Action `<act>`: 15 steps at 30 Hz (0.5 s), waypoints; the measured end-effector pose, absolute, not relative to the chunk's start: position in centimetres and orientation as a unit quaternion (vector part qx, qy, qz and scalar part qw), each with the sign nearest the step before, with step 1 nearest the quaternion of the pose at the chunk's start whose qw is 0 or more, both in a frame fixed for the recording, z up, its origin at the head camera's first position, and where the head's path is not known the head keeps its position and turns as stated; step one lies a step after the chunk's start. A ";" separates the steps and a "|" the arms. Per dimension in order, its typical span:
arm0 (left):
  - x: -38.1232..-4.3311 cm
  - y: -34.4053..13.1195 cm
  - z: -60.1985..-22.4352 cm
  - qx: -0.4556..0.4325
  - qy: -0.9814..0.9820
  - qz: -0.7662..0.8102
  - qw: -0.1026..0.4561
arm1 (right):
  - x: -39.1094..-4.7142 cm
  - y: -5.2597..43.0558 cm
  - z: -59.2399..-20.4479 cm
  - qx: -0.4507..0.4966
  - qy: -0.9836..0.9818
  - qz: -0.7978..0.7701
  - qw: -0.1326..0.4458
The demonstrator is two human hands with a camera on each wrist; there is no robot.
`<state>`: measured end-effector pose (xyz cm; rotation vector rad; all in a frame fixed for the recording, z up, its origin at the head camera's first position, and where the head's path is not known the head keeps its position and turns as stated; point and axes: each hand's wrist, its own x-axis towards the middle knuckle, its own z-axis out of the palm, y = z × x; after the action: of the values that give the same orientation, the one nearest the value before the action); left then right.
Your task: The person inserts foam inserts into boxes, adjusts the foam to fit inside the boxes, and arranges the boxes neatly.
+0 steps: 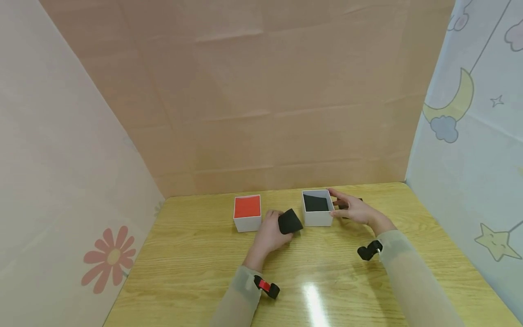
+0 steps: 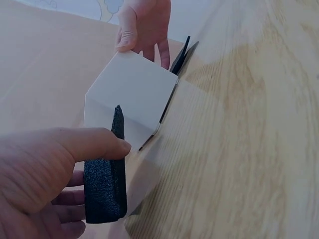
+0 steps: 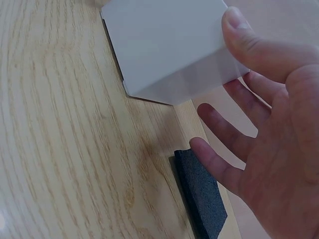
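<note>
My left hand (image 1: 271,233) holds a black foam piece (image 1: 290,221) between thumb and fingers, tilted above the table between two boxes. In the left wrist view the foam piece (image 2: 105,184) looks flat and thick. To the right is an open white box (image 1: 318,220) with a black piece (image 1: 316,203) inside. My right hand (image 1: 354,210) grips this box at its right side, thumb at the front corner and index finger at the back; the other fingers are spread off it. Under those fingers another black foam piece (image 3: 202,194) lies on the table.
A second white box (image 1: 248,224) with a red piece (image 1: 247,207) in it stands left of my left hand. The wooden table (image 1: 196,268) meets a brown back sheet (image 1: 261,113) and patterned side sheets (image 1: 470,181) on the left and right.
</note>
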<state>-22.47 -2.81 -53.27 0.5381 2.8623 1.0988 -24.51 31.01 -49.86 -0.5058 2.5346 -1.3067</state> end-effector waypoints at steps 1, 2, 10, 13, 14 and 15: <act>-22.5 -2.8 -53.2 0.173 0.919 0.353 0.010 | -24.5 31.1 -49.9 -0.174 0.869 -0.448 0.122; -22.5 -2.7 -53.2 0.174 0.919 0.353 0.007 | -24.5 31.1 -49.9 -0.174 0.869 -0.447 0.121; -22.2 -2.6 -52.6 0.172 0.919 0.355 -0.012 | -24.4 31.3 -49.8 -0.175 0.871 -0.443 0.117; -22.1 -2.7 -52.4 0.174 0.917 0.359 -0.017 | -24.4 31.3 -49.8 -0.174 0.871 -0.444 0.117; -22.0 -2.7 -52.4 0.176 0.916 0.361 -0.019 | -24.4 31.2 -49.8 -0.174 0.871 -0.444 0.117; -22.0 -2.8 -52.4 0.178 0.915 0.363 -0.021 | -24.4 31.2 -49.8 -0.173 0.871 -0.444 0.117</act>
<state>-22.04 -2.79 -52.38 0.5661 2.9127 1.1544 -24.38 31.20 -49.84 -0.5075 2.5504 -1.2982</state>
